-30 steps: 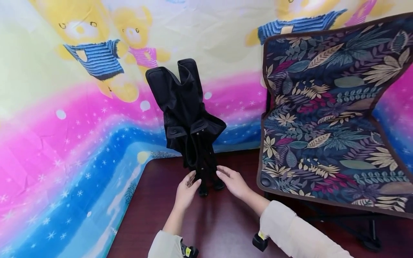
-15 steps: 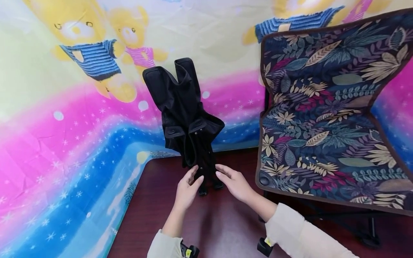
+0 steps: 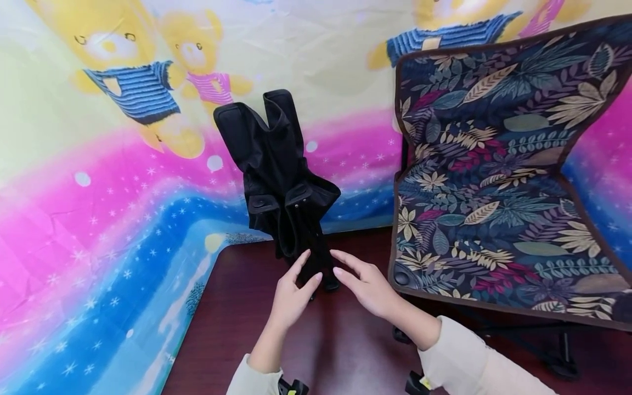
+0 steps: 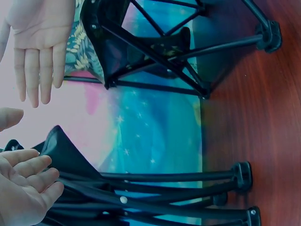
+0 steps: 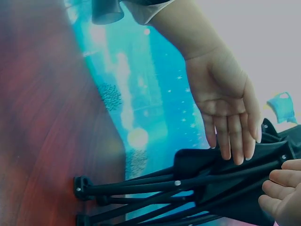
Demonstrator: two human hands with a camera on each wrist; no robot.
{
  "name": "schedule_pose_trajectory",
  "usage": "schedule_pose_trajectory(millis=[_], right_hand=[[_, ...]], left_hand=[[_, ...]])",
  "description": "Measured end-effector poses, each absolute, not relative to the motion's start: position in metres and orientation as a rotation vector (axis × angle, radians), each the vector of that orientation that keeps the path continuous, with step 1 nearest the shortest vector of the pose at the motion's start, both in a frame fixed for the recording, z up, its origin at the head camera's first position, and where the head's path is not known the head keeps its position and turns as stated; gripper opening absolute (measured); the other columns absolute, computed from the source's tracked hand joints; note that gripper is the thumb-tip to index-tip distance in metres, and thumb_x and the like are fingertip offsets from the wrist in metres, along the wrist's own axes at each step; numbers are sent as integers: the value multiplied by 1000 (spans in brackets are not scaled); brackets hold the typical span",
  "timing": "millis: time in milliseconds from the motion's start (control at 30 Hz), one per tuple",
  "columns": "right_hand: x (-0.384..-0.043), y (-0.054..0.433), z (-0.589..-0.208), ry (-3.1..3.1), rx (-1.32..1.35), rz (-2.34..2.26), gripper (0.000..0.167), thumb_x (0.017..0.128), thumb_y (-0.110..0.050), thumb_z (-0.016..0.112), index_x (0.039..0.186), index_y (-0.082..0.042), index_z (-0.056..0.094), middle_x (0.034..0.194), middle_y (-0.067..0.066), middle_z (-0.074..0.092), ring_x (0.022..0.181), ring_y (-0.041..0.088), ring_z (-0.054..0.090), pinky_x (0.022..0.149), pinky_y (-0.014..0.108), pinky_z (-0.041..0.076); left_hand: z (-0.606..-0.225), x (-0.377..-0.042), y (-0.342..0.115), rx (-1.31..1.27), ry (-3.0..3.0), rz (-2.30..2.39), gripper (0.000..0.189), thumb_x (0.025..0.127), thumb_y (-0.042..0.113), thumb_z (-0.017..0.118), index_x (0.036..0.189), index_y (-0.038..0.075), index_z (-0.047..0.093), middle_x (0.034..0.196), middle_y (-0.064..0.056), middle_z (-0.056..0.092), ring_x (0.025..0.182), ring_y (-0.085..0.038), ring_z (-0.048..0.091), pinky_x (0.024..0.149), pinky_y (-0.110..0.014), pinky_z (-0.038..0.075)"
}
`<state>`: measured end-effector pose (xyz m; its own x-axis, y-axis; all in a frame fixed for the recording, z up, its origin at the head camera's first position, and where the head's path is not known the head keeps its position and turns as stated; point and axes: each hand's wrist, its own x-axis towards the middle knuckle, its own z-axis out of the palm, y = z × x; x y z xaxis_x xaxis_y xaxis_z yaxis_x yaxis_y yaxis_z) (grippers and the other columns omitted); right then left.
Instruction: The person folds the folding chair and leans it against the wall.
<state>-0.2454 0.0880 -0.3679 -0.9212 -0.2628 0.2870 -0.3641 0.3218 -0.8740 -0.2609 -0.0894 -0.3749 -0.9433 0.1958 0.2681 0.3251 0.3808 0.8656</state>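
Note:
In the head view a black folding chair (image 3: 274, 159), folded up, stands on its feet on the dark red-brown tabletop (image 3: 247, 307), with its loose black fabric rising toward the backdrop. My left hand (image 3: 292, 295) overlaps the lower part of its legs, fingers extended and thumb apart. Facing it, my right hand (image 3: 367, 282) is held with fingers loosely extended, just right of the legs. Neither hand grips anything. In the left wrist view the folded legs (image 4: 174, 197) fan out below both palms. The right wrist view shows the left hand (image 5: 225, 103) over the folded fabric.
An unfolded chair with a leaf-patterned seat (image 3: 494, 236) stands close on the right, its black foot (image 3: 563, 365) on the tabletop. Behind everything hangs a backdrop (image 3: 123, 219) printed with bears. Beige sleeves (image 3: 459, 351) and black wrist cameras (image 3: 419, 382) are on the arms.
My left hand has moved right across the chair's legs, closing the distance to my right hand. The head view has shifted slightly, so chairs and backdrop appear a little further left.

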Motion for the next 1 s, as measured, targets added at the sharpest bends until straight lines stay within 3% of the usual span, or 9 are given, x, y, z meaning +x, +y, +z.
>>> schedule_pose_trajectory(millis=[167,500,667,1000], right_hand=[[-239,94,-359,-2456,655,1670,46,90,-32,43,131,-13,38,131,6,39,120,19,34,93,47,30],[-229,110,-353,-2432,718,1586,46,91,-25,44,134,-13,33,135,5,34,123,20,29,93,51,28],[-223,118,-351,-2474,711,1507,48,90,-26,46,134,-15,32,136,3,31,124,19,27,94,49,28],[-217,138,-354,-2473,698,1442,48,90,-21,46,135,-15,31,137,6,29,124,22,25,93,51,27]], left_hand=[[-355,-249,-82,-542,-2495,-1585,50,83,16,58,129,7,40,127,-12,42,113,-24,42,89,-45,36],[-376,-262,-77,-686,-2494,-1473,55,82,34,57,132,24,37,132,3,38,120,-11,32,96,-42,29],[-374,-261,-71,-747,-2501,-1469,56,82,37,56,132,24,36,133,7,34,121,-7,29,98,-39,27],[-367,-262,-56,-864,-2541,-1427,56,82,35,56,133,23,34,135,6,32,123,-8,25,98,-40,27]])
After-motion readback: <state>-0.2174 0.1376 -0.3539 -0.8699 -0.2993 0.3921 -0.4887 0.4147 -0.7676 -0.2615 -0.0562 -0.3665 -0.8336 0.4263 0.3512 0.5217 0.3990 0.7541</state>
